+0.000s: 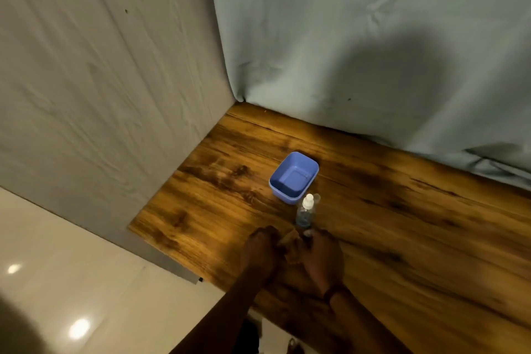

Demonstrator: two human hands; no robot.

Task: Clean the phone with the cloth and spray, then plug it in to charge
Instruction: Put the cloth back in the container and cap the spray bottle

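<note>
Both my hands meet near the front of the wooden table (388, 210). My left hand (258, 250) and my right hand (323, 256) are closed around a small brownish cloth (291, 247) bunched between them. Whether the phone lies under the cloth I cannot tell; no phone shows. Just beyond my fingers stands a small clear spray bottle (306, 213) with a white cap, upright and untouched. No charger or cable is in view.
An empty blue plastic tub (293, 178) sits behind the bottle. Cloth-draped walls close off the table's left and far sides. The table's front-left edge drops to a pale tiled floor (86, 282).
</note>
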